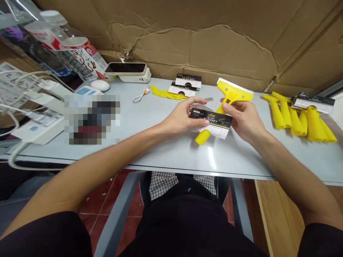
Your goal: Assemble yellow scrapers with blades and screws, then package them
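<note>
My left hand (pixel 184 116) grips a black and white printed card (pixel 211 123) between thumb and fingers, over the table's middle. A yellow scraper (pixel 233 93) passes behind this card; its wide head with a white edge points up and its round handle end shows below. My right hand (pixel 245 116) is closed on the scraper just under the head, beside the card's right edge. Thin metal blades (pixel 206 100) lie on the table behind the card. Further back are two stacked black and white cards (pixel 187 81) and flat yellow pieces (pixel 167 94).
Several yellow handles (pixel 294 117) lie at the right, near more cards (pixel 313 102). At the left are a power strip (pixel 40 128), a white mouse (pixel 100 85), a bottle (pixel 80 53) and a phone (pixel 125 68). Cardboard (pixel 203 46) stands behind the table (pixel 150 150).
</note>
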A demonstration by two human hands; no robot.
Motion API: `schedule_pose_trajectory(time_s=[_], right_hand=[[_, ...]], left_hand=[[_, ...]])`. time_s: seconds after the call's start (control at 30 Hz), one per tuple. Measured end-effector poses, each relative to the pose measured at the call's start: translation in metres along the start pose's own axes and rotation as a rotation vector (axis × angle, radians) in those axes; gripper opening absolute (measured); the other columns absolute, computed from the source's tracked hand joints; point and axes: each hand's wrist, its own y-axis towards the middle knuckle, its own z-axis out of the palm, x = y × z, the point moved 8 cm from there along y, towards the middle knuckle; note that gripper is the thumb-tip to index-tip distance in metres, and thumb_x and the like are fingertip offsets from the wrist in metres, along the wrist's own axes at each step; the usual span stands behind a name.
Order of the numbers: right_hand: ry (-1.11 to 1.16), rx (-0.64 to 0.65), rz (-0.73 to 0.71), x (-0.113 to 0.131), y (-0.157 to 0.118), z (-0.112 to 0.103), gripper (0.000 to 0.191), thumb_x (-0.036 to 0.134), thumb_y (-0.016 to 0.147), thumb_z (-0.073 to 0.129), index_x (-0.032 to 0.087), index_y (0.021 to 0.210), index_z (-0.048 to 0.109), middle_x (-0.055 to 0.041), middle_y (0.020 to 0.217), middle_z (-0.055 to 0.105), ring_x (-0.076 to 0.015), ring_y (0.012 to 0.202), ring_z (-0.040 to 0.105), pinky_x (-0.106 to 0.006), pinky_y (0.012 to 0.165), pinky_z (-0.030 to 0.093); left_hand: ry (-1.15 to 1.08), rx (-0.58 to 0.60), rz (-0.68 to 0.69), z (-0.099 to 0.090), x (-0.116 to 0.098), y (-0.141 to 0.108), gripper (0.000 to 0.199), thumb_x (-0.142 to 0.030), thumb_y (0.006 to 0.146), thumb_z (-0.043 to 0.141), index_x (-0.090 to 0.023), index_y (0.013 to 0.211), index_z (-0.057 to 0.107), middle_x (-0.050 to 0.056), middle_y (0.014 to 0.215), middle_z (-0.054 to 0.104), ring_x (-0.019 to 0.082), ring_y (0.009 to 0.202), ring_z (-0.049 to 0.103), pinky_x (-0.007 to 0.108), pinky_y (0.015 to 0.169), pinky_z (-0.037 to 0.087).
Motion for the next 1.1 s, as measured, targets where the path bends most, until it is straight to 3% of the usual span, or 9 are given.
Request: schedule_pose_trajectory(time_s=[0.1, 0.3, 0.4, 0.5, 0.67, 0.87, 0.97, 1.1], right_hand=[[0.028, -0.059, 0.0, 0.001, 0.005, -0.009, 0.038, 0.06, 0.085, 0.084, 0.029, 0.102, 0.071, -0.0045, 0.101, 0.074, -0.0203, 0.086, 0.068, -0.037, 0.075, 0.059], [0.063, -0.107, -0.023, 0.004, 0.012, -0.02, 0.027, 0.047, 0.084, 0.088, 0.026, 0.092, 0.072, -0.0032, 0.092, 0.073, -0.0169, 0.081, 0.066, -0.032, 0.069, 0.055], [0.071, -0.041, 0.019, -0.003, 0.008, -0.011, 0.028, 0.047, 0.082, 0.09, 0.025, 0.09, 0.074, -0.0024, 0.088, 0.073, -0.0182, 0.082, 0.068, -0.035, 0.074, 0.058], [0.034, 0.062, 0.046, -0.009, 0.003, 0.002, 0.029, 0.049, 0.084, 0.089, 0.025, 0.093, 0.075, -0.0035, 0.096, 0.076, -0.0225, 0.092, 0.072, -0.039, 0.077, 0.061], [-0.031, 0.116, 0.062, -0.01, 0.0, 0.008, 0.032, 0.055, 0.088, 0.084, 0.026, 0.098, 0.076, -0.0059, 0.105, 0.078, -0.0252, 0.103, 0.072, -0.04, 0.079, 0.061], [0.139, 0.221, 0.14, -0.013, -0.01, 0.028, 0.039, 0.063, 0.091, 0.077, 0.028, 0.109, 0.073, -0.0077, 0.114, 0.077, -0.0258, 0.102, 0.073, -0.041, 0.079, 0.063], [0.129, 0.322, 0.187, -0.02, -0.018, 0.04, 0.05, 0.052, 0.085, 0.087, 0.032, 0.125, 0.067, -0.0059, 0.119, 0.077, -0.0238, 0.101, 0.074, -0.041, 0.085, 0.064], [0.043, 0.38, 0.24, -0.032, -0.024, 0.045, 0.068, 0.038, 0.081, 0.093, 0.03, 0.139, 0.058, -0.0054, 0.111, 0.078, -0.0236, 0.099, 0.076, -0.041, 0.084, 0.065]], left_hand=[[0.018, 0.032, -0.038, 0.002, 0.002, 0.001, 0.065, -0.02, 0.07, 0.094, -0.018, 0.129, 0.069, 0.008, 0.103, 0.075, 0.025, 0.096, 0.073, 0.043, 0.089, 0.059], [0.01, 0.076, -0.068, 0.007, 0.007, 0.002, 0.045, -0.021, 0.074, 0.092, -0.016, 0.116, 0.079, 0.013, 0.118, 0.077, 0.026, 0.104, 0.073, 0.048, 0.099, 0.057], [-0.048, 0.019, -0.057, 0.004, 0.008, 0.002, 0.047, -0.021, 0.074, 0.093, -0.014, 0.117, 0.076, 0.013, 0.116, 0.076, 0.025, 0.102, 0.073, 0.047, 0.099, 0.057], [-0.163, -0.043, -0.028, 0.001, 0.008, 0.003, 0.052, -0.016, 0.071, 0.093, -0.015, 0.119, 0.071, 0.013, 0.119, 0.075, 0.025, 0.106, 0.073, 0.046, 0.1, 0.058], [-0.221, -0.043, -0.002, 0.001, 0.005, 0.003, 0.066, -0.016, 0.071, 0.093, -0.025, 0.131, 0.067, 0.01, 0.123, 0.075, 0.027, 0.109, 0.074, 0.045, 0.096, 0.061], [-0.201, -0.143, 0.077, -0.017, 0.002, 0.009, 0.072, -0.021, 0.072, 0.093, -0.031, 0.136, 0.062, 0.008, 0.125, 0.071, 0.028, 0.111, 0.073, 0.045, 0.094, 0.063], [-0.184, -0.222, 0.1, -0.03, 0.004, 0.014, 0.075, -0.024, 0.072, 0.094, -0.033, 0.138, 0.058, 0.008, 0.126, 0.068, 0.029, 0.111, 0.073, 0.047, 0.093, 0.063], [-0.17, -0.261, 0.102, -0.039, 0.007, 0.017, 0.078, -0.025, 0.07, 0.095, -0.032, 0.138, 0.056, 0.009, 0.124, 0.067, 0.03, 0.112, 0.072, 0.049, 0.094, 0.063]])
